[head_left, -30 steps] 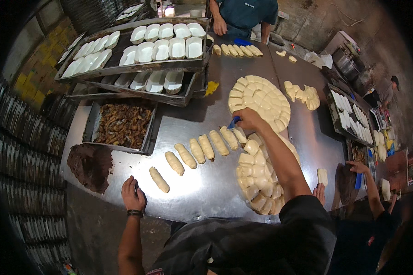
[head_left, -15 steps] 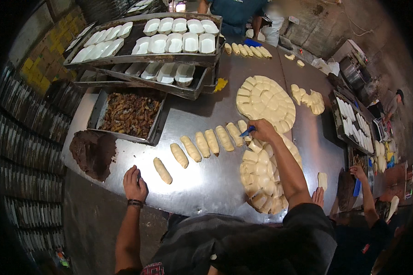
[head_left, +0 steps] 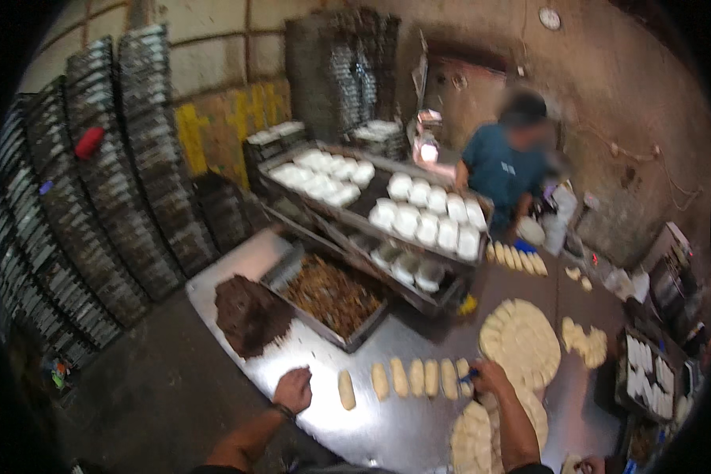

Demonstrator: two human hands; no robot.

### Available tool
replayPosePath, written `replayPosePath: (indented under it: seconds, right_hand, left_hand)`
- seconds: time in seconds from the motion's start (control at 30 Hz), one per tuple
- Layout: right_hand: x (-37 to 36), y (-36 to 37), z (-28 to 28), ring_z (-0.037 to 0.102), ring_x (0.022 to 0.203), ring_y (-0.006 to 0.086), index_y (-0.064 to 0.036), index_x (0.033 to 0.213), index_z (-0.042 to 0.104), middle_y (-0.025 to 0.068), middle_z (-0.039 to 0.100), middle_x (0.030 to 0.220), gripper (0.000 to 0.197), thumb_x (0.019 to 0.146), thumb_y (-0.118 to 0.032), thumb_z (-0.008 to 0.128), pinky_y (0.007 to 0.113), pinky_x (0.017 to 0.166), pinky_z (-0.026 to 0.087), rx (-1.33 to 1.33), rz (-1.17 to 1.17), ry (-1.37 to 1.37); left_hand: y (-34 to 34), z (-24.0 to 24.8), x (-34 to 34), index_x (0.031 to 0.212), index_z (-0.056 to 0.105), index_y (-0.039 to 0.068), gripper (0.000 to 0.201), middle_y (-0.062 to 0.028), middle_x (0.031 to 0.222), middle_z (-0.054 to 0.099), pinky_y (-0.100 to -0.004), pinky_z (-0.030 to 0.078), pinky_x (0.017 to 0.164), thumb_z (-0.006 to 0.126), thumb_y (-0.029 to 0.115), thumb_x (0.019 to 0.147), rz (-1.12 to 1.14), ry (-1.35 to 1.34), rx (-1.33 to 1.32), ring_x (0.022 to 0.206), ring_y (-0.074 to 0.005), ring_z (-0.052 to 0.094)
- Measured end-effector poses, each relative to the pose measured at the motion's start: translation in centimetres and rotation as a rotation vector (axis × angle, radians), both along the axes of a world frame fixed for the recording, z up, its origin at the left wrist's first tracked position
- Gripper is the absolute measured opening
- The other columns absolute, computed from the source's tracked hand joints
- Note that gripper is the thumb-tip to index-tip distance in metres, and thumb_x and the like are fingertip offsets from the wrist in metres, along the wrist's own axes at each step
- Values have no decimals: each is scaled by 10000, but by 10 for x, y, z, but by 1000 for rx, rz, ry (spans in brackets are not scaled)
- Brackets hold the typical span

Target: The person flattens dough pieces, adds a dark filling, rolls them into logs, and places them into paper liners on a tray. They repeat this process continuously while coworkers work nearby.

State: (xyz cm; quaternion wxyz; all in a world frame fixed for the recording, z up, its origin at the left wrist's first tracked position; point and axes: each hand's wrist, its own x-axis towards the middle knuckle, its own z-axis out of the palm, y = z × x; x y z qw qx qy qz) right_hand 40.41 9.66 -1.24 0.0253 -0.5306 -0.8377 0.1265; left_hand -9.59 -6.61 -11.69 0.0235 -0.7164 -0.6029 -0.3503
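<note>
My right hand (head_left: 494, 378) is closed on a small blue scraper (head_left: 467, 377), at the right end of a row of rolled dough pieces (head_left: 416, 377). My left hand (head_left: 294, 389) lies at the near edge of the metal table, holding nothing, its fingers loosely apart though slightly blurred. Closest to it is a single dough roll (head_left: 346, 390), set apart from the others. Beyond my right hand sits a round slab of dough cut into pieces (head_left: 520, 341). A second slab of cut dough (head_left: 472, 438) lies partly under my right forearm.
A dark brown mound (head_left: 249, 316) and a deep tray of chopped brown filling (head_left: 332, 296) stand at the left. Stacked trays hold white paper cups (head_left: 426, 217). A person (head_left: 507, 170) stands across the table; a partial hand (head_left: 588, 464) shows at lower right. Tray racks (head_left: 146, 150) line the left.
My view has tilted up and turned left, bringing the wall and racks into sight. The scraper stays in my right hand by the row's end; my left hand remains at the table edge.
</note>
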Motion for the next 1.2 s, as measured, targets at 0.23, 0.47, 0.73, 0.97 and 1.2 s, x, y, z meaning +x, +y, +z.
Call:
replayPosePath:
  seconds: [0.23,0.47,0.73,0.97,1.2]
  right_hand:
    - [-7,51,-18,673,880,365,-134,1002,720,164,708,913,343,671,-225,726,440,785,548,76,-14,-51]
    - [-13,51,-19,672,924,353,-154,1049,717,162,707,954,368,685,-209,700,447,810,544,75,-109,-78]
    - [-41,-12,12,654,910,394,-76,1048,680,198,687,964,287,766,-120,660,465,795,513,247,-258,156]
    - [-111,-139,6,636,858,223,-30,1009,640,126,676,891,372,714,-193,799,375,779,495,-440,-376,635]
    - [-152,-184,-28,655,875,315,-31,1018,643,172,674,909,438,695,-277,808,403,778,506,-353,-535,598]
  left_hand:
    - [-1,-3,-2,984,667,12,271,-166,1130,654,-434,479,959,601,65,727,7,34,23,1065,-322,607]
    - [-1,1,0,993,665,2,284,-170,1111,660,-434,492,944,593,51,723,5,19,47,1040,-332,617]
    - [-2,5,-2,1034,620,-41,302,-230,1156,627,-507,455,960,569,50,751,-44,-33,-101,1078,-417,578]
    - [-5,19,-6,1092,618,-8,344,-187,1304,548,-499,355,1043,600,93,763,-114,-98,-153,1221,-391,476]
    - [1,14,-18,1116,645,30,372,-172,1368,521,-537,295,1079,619,157,768,-249,-124,-252,1303,-400,402]
